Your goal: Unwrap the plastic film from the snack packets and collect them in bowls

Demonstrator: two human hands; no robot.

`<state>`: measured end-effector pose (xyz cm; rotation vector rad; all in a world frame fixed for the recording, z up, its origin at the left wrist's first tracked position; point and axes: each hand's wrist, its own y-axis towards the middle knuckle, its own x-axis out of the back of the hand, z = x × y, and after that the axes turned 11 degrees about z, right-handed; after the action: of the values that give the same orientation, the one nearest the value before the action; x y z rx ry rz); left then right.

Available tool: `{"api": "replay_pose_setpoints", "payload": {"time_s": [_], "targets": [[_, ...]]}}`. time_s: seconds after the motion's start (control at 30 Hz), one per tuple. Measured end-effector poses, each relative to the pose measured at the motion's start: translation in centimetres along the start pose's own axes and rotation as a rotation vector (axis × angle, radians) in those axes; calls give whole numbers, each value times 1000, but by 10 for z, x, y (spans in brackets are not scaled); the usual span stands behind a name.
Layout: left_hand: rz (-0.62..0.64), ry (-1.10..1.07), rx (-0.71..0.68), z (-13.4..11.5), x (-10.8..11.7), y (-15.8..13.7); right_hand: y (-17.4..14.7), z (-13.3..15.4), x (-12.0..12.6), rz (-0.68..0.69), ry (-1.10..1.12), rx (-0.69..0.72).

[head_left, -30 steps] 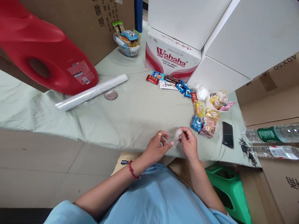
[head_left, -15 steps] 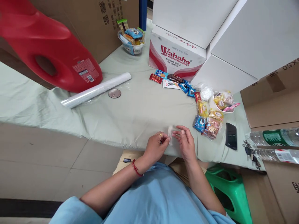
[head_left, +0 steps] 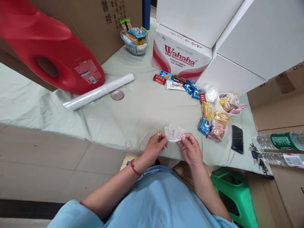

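Between my hands, just above the table's front edge, a thin translucent plastic food cover (head_left: 175,131) with a gathered rim is spread out. My left hand (head_left: 155,145) pinches the rim at its left end between thumb and finger. At the right end, my right hand (head_left: 190,148) grips the same rim in a like pinch. To the right of the hands lie several wrapped snacks (head_left: 204,125) in a curved row. A white bowl (head_left: 218,107) holding wrapped snacks stands behind them, beside a crumpled clear plastic bundle (head_left: 211,94).
A roll of clear film (head_left: 99,91), a round metal disc (head_left: 117,95) and a big red jug (head_left: 78,63) are at left. Behind stand a clear snack tub (head_left: 135,49) and a Wahaba-style carton (head_left: 180,55). A phone (head_left: 237,139), keys (head_left: 257,155) and plastic bottles (head_left: 275,141) lie right.
The plastic cover was bunched up narrow between my fingers and is now stretched wide. My right hand has closed on its right end, and the hands are slightly farther apart.
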<state>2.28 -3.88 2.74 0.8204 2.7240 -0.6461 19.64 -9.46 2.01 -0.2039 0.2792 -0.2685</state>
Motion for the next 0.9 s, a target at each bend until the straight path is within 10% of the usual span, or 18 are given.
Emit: {"api": "replay_pose_setpoints", "payload": {"time_s": [0.33,0.6,0.9], "targets": [[-112,-73,24,-5,6,11,-7,0,0,92,-331,189],[-242,-43,-127,-5,26,17,-4,-7,12,22,10,-66],[-37,-67,-115,-6,11,7,15,8,17,91,-165,-157]]}}
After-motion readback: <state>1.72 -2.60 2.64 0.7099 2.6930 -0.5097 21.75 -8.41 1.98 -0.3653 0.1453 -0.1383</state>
